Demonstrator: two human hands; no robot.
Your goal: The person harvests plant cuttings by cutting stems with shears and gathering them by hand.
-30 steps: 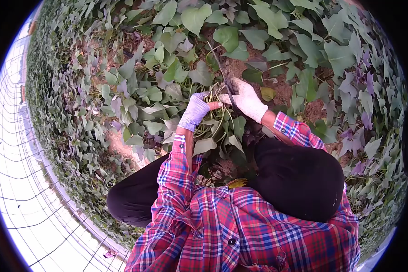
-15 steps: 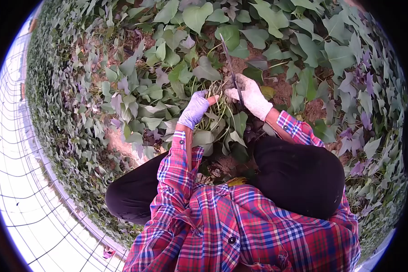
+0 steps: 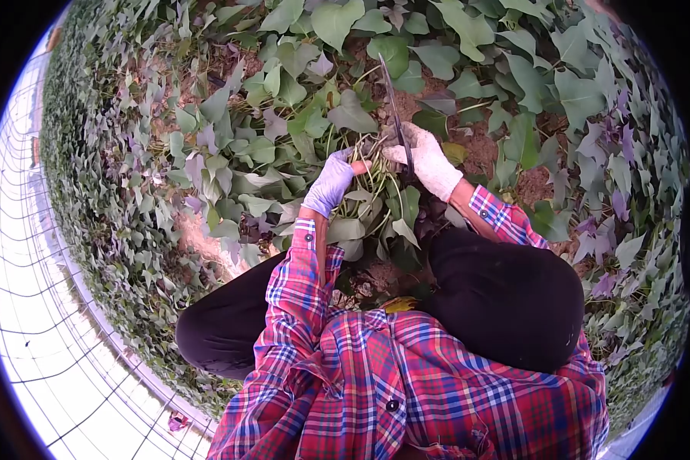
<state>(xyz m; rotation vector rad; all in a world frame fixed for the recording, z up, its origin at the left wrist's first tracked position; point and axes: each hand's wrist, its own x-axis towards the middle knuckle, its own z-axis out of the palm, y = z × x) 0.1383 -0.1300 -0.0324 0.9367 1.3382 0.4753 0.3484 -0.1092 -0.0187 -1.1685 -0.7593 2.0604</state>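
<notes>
My left hand (image 3: 331, 184), in a pale lavender glove with the thumb tip bare, is closed around a bunch of leafy sweet potato vine stems (image 3: 372, 172). Its leaves hang down toward my knees. My right hand (image 3: 429, 162), in a whitish glove, is closed with its fingertips against the same bunch. A knife with a long, narrow dark blade (image 3: 392, 96) is held in this hand, its tip pointing away from me. The handle is hidden by the hand. Both hands are close together, just above the plants.
Dense green and purple-tinged foliage (image 3: 575, 92) surrounds me, with brown soil (image 3: 479, 149) showing in gaps. My bent knees in black trousers (image 3: 506, 299) flank the hands. Wire mesh (image 3: 61, 345) runs along the left, with a small pink shape (image 3: 178, 421) beyond the plants.
The blade has tilted slightly, its tip a little to the right. Both hands remain at the vine bunch with almost the same hold.
</notes>
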